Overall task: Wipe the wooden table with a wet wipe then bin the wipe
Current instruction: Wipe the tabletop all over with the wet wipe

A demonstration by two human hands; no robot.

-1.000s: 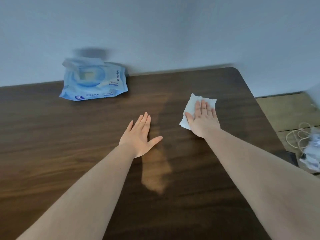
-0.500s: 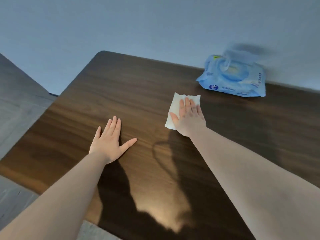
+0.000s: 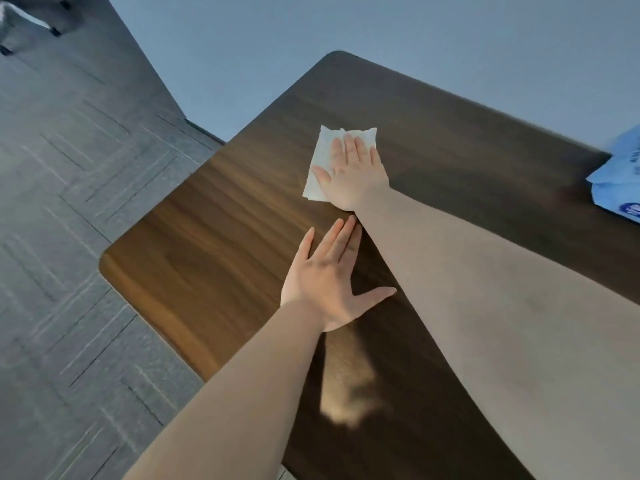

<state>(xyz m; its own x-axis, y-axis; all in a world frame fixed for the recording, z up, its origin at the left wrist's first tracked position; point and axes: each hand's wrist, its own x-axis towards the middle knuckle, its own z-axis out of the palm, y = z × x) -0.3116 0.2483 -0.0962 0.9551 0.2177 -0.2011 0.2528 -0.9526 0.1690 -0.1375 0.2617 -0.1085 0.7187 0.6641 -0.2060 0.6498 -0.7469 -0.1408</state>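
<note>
Dark brown wood grain runs across the rectangular wooden table (image 3: 221,244), whose rounded near-left corner and far corner both show against a grey patterned floor (image 3: 62,202) and a plain pale blue-grey wall (image 3: 415,36). The white folded wet wipe (image 3: 323,157) lies flat on the tabletop toward the far left part of the surface, pinned under the right hand (image 3: 355,171), which is pressed palm-down on it with the fingers (image 3: 358,147) stretched out straight and close together and the thumb angled out to the left over the wipe; nothing is pinched, the wipe is only held down by the flat hand. The left hand (image 3: 325,282) rests flat on the bare wood just nearer than the right wrist, its fingertips close beside the right forearm, fingers together and the thumb spread wide to the right. The right forearm crosses the tabletop diagonally and hides much of the wood behind it. At the right edge of the view a light blue soft plastic pack of wipes (image 3: 620,174) sits on the table near the wall, cut off by the frame and well apart from both hands. A pale glare patch (image 3: 346,396) shines on the wood between the two forearms. A dark blurred object sits at the top left corner on the floor; what it is cannot be told.
</note>
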